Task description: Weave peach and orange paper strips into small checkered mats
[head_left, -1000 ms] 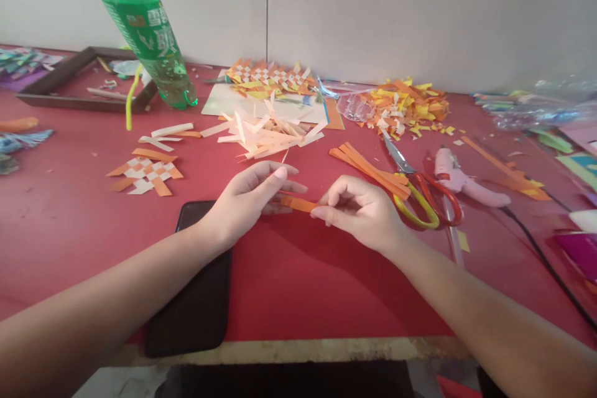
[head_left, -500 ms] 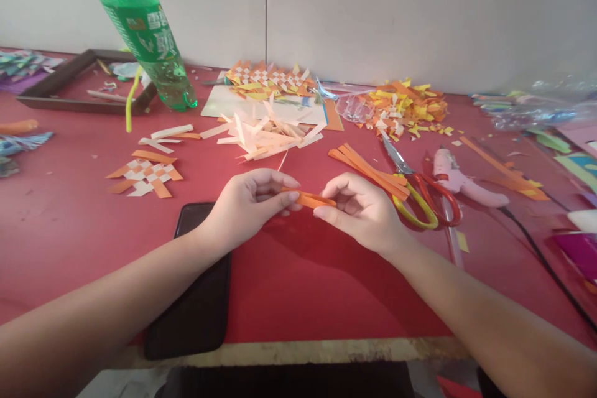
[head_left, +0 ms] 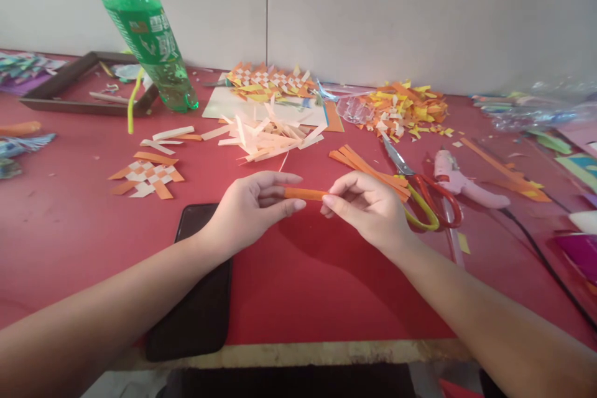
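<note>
Orange strip (head_left: 305,193), looped earlier, now straight between left hand (head_left: 245,206), thumb parted from fingers, hold unclear, and right hand (head_left: 373,214), pinching one end. Red table (head_left: 326,298) beneath; pale wall (head_left: 373,12) behind. Green bottle (head_left: 144,31), top out of view.

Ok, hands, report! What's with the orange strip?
Right fingers pinching orange strip at one end. Left fingers open at the other. Scissors off to right.
</note>
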A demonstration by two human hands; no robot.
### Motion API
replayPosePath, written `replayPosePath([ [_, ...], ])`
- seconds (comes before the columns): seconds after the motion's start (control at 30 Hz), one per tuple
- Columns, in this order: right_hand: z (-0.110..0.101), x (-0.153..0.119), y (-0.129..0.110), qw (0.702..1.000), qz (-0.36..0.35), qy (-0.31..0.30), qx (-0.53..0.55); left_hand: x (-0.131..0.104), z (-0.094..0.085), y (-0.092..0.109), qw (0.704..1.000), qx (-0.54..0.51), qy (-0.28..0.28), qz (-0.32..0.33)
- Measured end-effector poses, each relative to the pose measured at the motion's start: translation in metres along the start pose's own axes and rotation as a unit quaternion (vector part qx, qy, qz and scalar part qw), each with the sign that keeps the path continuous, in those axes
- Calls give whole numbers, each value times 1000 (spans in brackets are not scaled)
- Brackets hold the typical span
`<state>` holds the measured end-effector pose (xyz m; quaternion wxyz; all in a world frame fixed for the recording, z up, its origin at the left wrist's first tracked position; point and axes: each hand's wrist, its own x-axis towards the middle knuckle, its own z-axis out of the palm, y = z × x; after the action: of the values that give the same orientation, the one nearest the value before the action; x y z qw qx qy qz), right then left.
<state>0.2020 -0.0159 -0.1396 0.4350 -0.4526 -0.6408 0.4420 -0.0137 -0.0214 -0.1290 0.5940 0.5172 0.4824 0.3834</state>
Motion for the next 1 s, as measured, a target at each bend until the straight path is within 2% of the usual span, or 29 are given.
replayPosePath([
  [0.7,1,-2,1,999,-13,-16,39,-1,0,4,998,-59,24,-9],
  [1.0,-2,1,1,1000,-12,15,20,1,-3,1,997,-73,33,-4],
])
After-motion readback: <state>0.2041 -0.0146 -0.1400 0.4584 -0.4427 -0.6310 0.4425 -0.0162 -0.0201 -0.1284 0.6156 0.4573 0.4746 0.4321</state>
